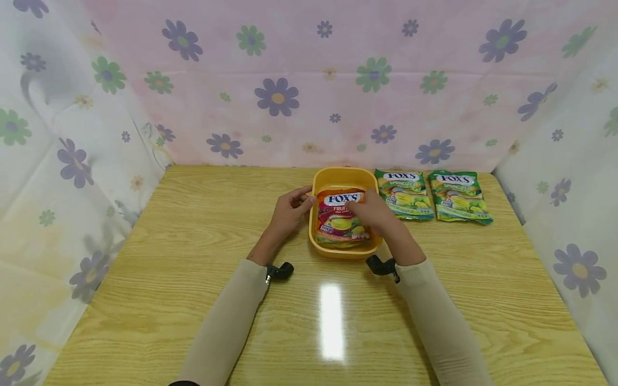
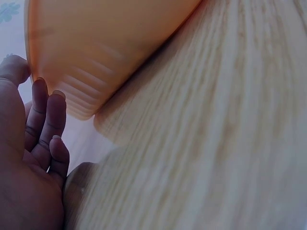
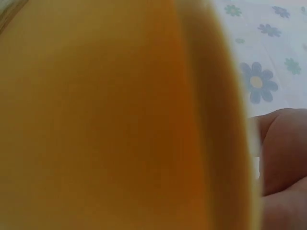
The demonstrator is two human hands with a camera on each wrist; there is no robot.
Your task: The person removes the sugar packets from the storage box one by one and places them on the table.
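A yellow plastic tub [image 1: 345,253] stands at the back middle of the table, its outer wall [image 2: 110,43] large in the left wrist view. Inside it lies a red and orange Fox's fruit candy bag [image 1: 338,222], label up, with a green edge showing beneath. My left hand [image 1: 289,209] holds the tub's left rim, thumb at the edge and fingertips against the outside wall. Reaching in over the right rim, my right hand [image 1: 379,214] grips the candy bag's right side, its thumb across the front; the other fingers are mostly hidden. The tub wall [image 3: 120,120] fills most of the right wrist view.
Two green Fox's spring tea candy bags lie right of the tub: the nearer one [image 1: 404,195] close by its rim, the other one [image 1: 461,197] farther right. Flowered cloth [image 1: 299,64] hangs behind and beside the wooden table [image 1: 193,241].
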